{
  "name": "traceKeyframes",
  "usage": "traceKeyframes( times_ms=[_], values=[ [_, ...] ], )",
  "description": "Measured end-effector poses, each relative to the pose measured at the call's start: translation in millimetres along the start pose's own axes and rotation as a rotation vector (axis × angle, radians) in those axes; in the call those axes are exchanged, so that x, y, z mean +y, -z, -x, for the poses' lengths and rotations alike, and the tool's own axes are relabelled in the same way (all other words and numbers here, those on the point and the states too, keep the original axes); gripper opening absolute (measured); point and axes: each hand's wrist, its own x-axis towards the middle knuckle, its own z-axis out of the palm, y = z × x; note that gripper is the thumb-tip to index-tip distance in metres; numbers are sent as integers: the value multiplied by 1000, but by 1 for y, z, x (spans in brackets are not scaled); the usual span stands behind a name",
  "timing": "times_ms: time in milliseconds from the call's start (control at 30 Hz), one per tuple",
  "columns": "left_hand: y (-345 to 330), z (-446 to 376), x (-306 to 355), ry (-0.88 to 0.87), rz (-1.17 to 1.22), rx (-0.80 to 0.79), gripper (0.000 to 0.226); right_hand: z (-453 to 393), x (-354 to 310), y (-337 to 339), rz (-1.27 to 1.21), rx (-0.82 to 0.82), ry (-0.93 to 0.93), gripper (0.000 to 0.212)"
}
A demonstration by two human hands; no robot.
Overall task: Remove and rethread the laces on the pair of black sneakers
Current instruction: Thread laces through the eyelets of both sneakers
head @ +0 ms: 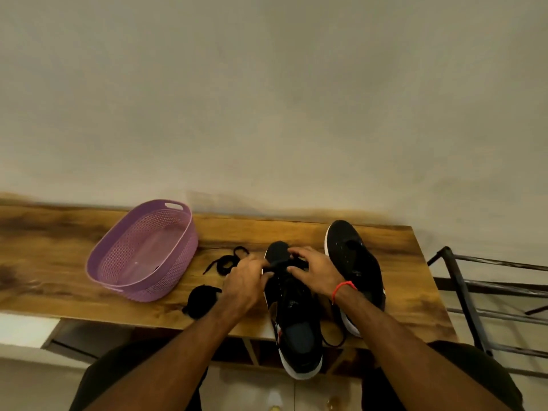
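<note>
**Both hands working the lace at the front of the near sneaker**

The near sneaker [292,310] lies lengthwise on the bench [394,280], toe away from the person, its heel hanging out over the near edge. Both hands are on its forefoot. The left hand [244,281] comes in from the left side, fingers curled in against the eyelet area, pinching the black lace [281,264] where it crosses the shoe. The right hand [314,269] sits just opposite, fingers bent and spread over the same stretch of lace, thumb and forefinger nipping it; a red thread band [344,287] circles that wrist. A loop of lace [333,336] trails off the near edge of the bench between the two shoes.

The second sneaker [355,271] lies just to the right, partly under the right forearm, toe also pointing away, white sole edge showing.

Left of the hands, a loose black lace [226,261] lies in loops on the wood, and a dark bundle [201,299], too blurred to identify, sits nearer the edge. Further left stands a purple perforated basket [103,253]. A dark metal rack [474,307] stands off the bench's right end.
</note>
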Motion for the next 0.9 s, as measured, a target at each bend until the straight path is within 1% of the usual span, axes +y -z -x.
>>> traceKeyframes(
  times_ms=[100,233,300,367,433,533,667,733,800,900],
  values=[
    [-3,4,-2,-48,-9,36,22,-2,2,-7,55,-9,17,51],
    [-7,6,-3,-74,-37,13,21,-3,5,-12,110,-20,25,54],
    [-8,3,-5,-49,18,-6,18,-4,6,-13,147,-42,28,56],
    [-8,1,-8,-19,128,-10,9,-5,8,-14,179,-59,31,59],
    [-10,0,-11,15,231,-2,9,-6,9,-15,195,-70,31,61],
    [-11,0,-14,83,346,50,9,-7,10,-14,199,-78,24,62],
    [-7,-1,-21,193,403,128,7,-9,12,-13,194,-83,30,62],
    [-4,-4,-28,161,398,86,8,-9,14,-14,178,-80,27,61],
    [-2,-4,-32,94,382,27,10,-8,14,-15,72,-16,19,53],
    [9,-3,-28,1,385,72,16,-4,3,-5,-327,239,-38,27]
  ],
)
